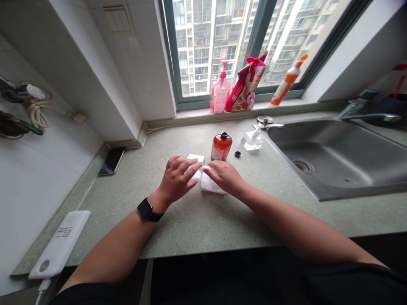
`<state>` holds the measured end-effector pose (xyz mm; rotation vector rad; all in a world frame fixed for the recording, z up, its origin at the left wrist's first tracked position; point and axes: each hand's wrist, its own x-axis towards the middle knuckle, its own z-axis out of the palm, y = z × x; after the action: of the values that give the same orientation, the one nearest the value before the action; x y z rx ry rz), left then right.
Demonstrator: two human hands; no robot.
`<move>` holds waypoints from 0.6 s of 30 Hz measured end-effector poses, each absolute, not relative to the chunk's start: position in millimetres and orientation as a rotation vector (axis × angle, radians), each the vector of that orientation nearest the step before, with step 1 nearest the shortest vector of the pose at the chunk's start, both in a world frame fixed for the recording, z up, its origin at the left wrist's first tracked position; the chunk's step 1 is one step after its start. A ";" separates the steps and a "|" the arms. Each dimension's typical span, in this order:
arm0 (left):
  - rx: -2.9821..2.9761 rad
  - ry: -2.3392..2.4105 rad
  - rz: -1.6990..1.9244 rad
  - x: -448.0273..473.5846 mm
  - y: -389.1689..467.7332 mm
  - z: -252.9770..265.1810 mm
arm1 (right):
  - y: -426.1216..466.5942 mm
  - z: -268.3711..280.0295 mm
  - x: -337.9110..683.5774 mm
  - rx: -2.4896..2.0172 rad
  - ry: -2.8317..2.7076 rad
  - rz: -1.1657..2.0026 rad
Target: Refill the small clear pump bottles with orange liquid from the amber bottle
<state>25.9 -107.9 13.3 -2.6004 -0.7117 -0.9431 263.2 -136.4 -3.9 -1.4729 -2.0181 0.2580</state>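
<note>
My left hand, with a black watch on its wrist, hovers over the counter with fingers spread, holding nothing I can see. Partly under its fingertips stands a small white box. My right hand is bent with its fingertips together over a white folded wad that looks like tissue. A small whitish bit shows at those fingertips, too hidden to name. Just behind the hands an amber bottle stands upright with its neck uncapped. To its right lies a black cap.
A clear pump dispenser stands beside the steel sink on the right. A phone and a white power bank lie left. On the sill are a pink pump bottle, a red bag and an orange-white bottle.
</note>
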 end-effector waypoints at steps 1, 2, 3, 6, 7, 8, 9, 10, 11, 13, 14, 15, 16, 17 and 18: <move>-2.602 -0.715 -0.938 26.0 -107.7 12.9 | -136.1 -5.3 263.5 -1.477 -2.025 0.243; -2.605 -0.723 -0.939 26.1 -107.3 12.3 | -135.9 -6.6 263.9 -1.479 -2.033 0.222; -2.609 -0.733 -0.946 26.1 -106.8 11.6 | -135.8 -7.6 264.4 -1.477 -2.040 0.196; -2.634 -0.768 -0.999 26.0 -105.0 9.5 | -136.7 -8.7 265.7 -1.446 -2.051 0.112; -2.643 -0.779 -1.010 25.8 -104.7 9.2 | -137.4 -8.3 266.0 -1.429 -2.048 0.093; -2.649 -0.788 -1.013 25.6 -104.5 9.2 | -138.2 -7.6 266.2 -1.408 -2.040 0.085; -2.650 -0.796 -1.012 25.4 -104.6 9.3 | -139.1 -6.7 266.2 -1.381 -2.027 0.086; -2.645 -0.805 -1.010 25.1 -104.9 9.7 | -139.9 -5.7 266.2 -1.350 -2.011 0.089; -2.637 -0.811 -1.012 25.0 -105.2 10.2 | -140.5 -4.7 266.0 -1.316 -1.995 0.096; -2.620 -0.814 -1.022 24.8 -105.8 10.9 | -141.0 -3.4 265.6 -1.263 -1.956 0.117; -2.617 -0.811 -1.024 24.8 -105.9 11.1 | -140.7 -3.3 265.5 -1.250 -1.932 0.132; -2.617 -0.807 -1.023 24.7 -106.0 11.2 | -140.0 -3.7 265.7 -1.245 -1.908 0.147; -2.619 -0.807 -1.019 24.6 -105.8 11.1 | -139.1 -4.3 266.1 -1.245 -1.885 0.159; -2.620 -0.812 -1.012 24.4 -105.6 11.0 | -138.1 -5.2 266.9 -1.244 -1.868 0.163; -2.615 -0.825 -1.010 23.9 -105.3 10.9 | -137.0 -6.2 268.1 -1.240 -1.859 0.159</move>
<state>23.9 -105.3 10.9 -2.6155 -0.8253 -1.0096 268.1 -137.0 -6.2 -1.2403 -1.8589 0.1595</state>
